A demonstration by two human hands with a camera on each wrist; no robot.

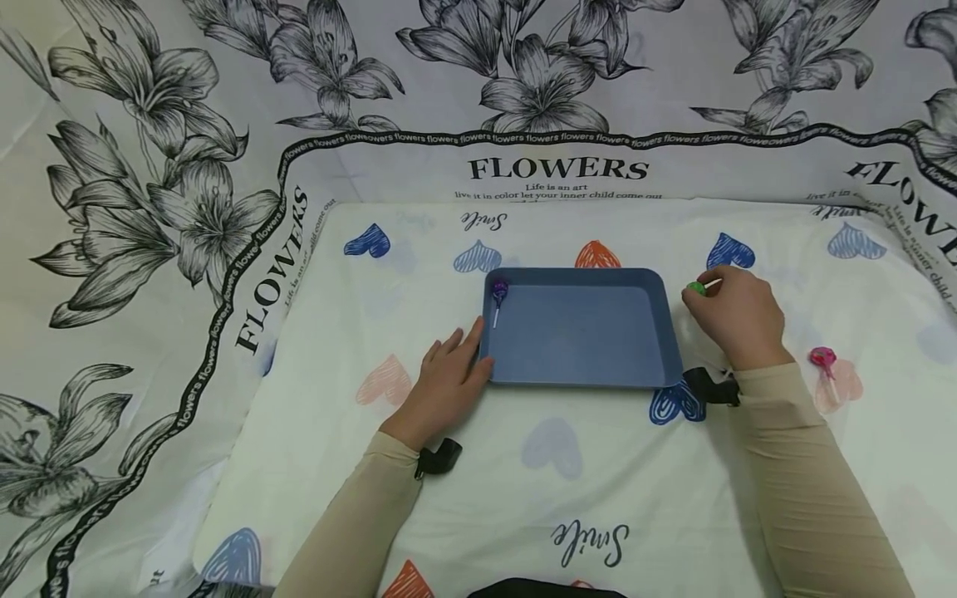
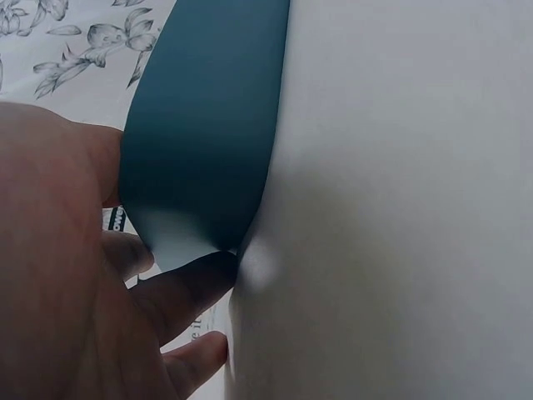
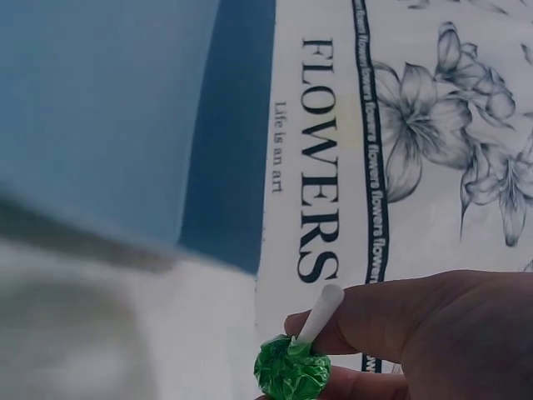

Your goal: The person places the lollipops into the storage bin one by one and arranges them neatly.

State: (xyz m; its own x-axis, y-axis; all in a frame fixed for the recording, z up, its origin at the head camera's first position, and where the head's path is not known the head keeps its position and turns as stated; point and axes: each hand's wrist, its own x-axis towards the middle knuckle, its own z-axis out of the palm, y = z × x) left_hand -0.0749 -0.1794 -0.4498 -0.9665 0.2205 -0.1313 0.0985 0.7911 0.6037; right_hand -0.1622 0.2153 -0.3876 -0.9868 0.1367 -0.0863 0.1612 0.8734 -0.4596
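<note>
A blue rectangular tray (image 1: pixel 583 332) lies on the heart-printed cloth. Inside it, near the left wall, is a purple-wrapped lollipop (image 1: pixel 499 292) with its white stick toward me. My left hand (image 1: pixel 446 382) touches the tray's left side, fingers fairly straight; the left wrist view shows the fingertips at the tray wall (image 2: pixel 208 117). Just beyond the tray's right edge, my right hand (image 1: pixel 740 316) pinches a green-wrapped lollipop (image 3: pixel 291 367) between thumb and fingers, its white stick pointing up in the right wrist view. A pink-wrapped lollipop (image 1: pixel 823 359) lies to the right of my right forearm.
The pale cloth (image 1: pixel 478 498) with printed hearts lies over a larger flower-printed cloth (image 1: pixel 553 166). A dark wrist camera (image 1: pixel 439 457) sits on my left wrist, another wrist camera (image 1: pixel 710 387) on my right. A black object (image 1: pixel 546 589) shows at the bottom edge.
</note>
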